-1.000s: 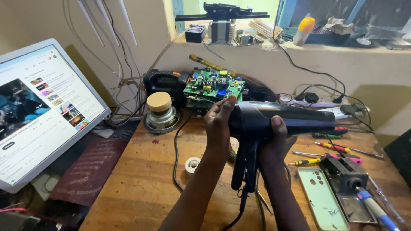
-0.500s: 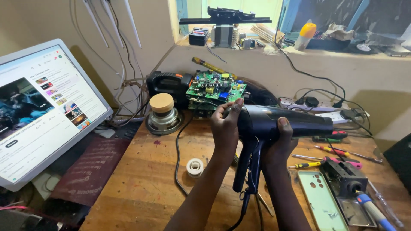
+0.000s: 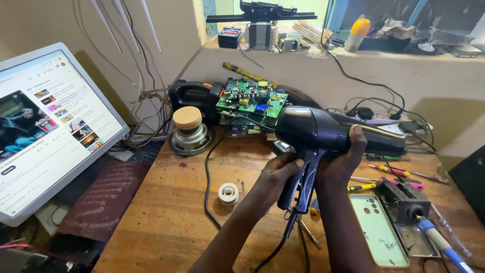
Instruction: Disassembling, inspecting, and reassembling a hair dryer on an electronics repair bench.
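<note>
A black hair dryer (image 3: 323,132) is held above the wooden table (image 3: 166,222), its nozzle pointing right and its handle hanging down. My right hand (image 3: 346,159) wraps the body from below, thumb up on the barrel. My left hand (image 3: 275,177) pinches the handle near its top. The dryer's black cord (image 3: 275,250) drops from the handle toward the front edge.
A tablet screen (image 3: 48,131) leans at the left. A speaker driver (image 3: 189,134), green circuit board (image 3: 251,99) and black box stand behind. A white tape roll (image 3: 228,193) lies in the middle. Screwdrivers (image 3: 389,171), a phone case (image 3: 379,230) and soldering stand (image 3: 406,207) sit right.
The dryer has shifted right and tilted a little. My left hand has slid from the rear of the barrel down onto the handle. My right hand keeps its hold on the body.
</note>
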